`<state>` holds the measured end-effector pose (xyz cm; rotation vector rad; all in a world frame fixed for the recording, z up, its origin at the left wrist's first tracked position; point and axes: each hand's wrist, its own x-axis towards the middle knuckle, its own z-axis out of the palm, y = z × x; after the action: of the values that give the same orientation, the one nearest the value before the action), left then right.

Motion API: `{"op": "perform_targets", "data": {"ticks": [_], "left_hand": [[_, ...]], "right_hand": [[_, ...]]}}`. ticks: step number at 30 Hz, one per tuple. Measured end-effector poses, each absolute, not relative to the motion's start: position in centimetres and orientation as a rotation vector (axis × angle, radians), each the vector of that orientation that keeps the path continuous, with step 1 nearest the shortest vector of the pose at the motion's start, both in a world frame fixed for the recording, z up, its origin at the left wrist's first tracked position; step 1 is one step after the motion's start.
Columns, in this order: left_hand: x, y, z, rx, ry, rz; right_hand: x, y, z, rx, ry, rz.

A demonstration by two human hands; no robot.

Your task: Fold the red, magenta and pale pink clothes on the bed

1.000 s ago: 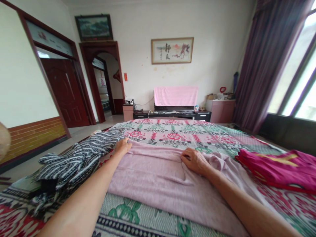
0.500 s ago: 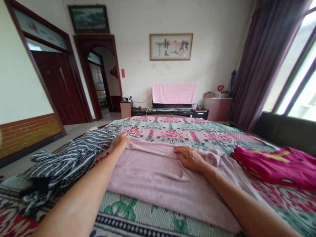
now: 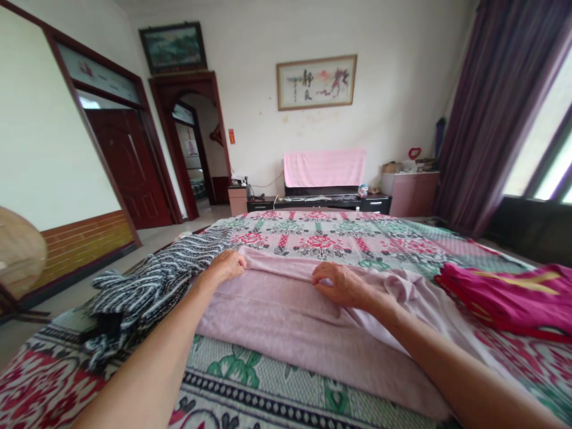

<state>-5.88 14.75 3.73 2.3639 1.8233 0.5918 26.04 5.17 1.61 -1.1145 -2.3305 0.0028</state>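
Observation:
A pale lilac garment (image 3: 286, 322) lies spread across the flower-patterned bed (image 3: 322, 238) in front of me. My left hand (image 3: 227, 265) rests on its far left corner, fingers curled over the edge of the cloth. My right hand (image 3: 339, 283) is on the far edge near the middle, fingers bent and pinching a fold of the same lilac garment. Both forearms reach across the cloth from the near side.
A black-and-white striped garment (image 3: 152, 286) is heaped at the bed's left. A magenta garment (image 3: 504, 298) lies at the right. Beyond the bed stand a low dark cabinet with a pink towel (image 3: 324, 168), a pink chest (image 3: 409, 193), dark doors left and purple curtains right.
My right hand has slid a little to the left along the far edge and its fingers have curled into a pinch. My left hand has kept its place at the corner.

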Motion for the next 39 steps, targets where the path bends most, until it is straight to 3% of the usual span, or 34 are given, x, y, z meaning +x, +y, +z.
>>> {"op": "perform_targets", "data": {"ticks": [3, 16, 27, 39], "left_hand": [[-6.9, 15.2, 3.0, 2.483, 1.859, 0.483], [-7.9, 16.5, 1.5, 2.607, 1.916, 0.637], [-6.7, 16.5, 2.7, 1.634, 1.643, 1.157], [-7.0, 16.7, 2.7, 1.430, 1.313, 1.317]], "right_hand": [[25.4, 5.0, 1.2, -1.109, -2.423, -0.014], [24.5, 5.3, 0.9, -1.444, -2.231, 0.000], [25.3, 6.4, -0.3, -1.514, -2.066, 0.044], [25.6, 6.6, -0.5, -1.448, -2.072, 0.037]]}}
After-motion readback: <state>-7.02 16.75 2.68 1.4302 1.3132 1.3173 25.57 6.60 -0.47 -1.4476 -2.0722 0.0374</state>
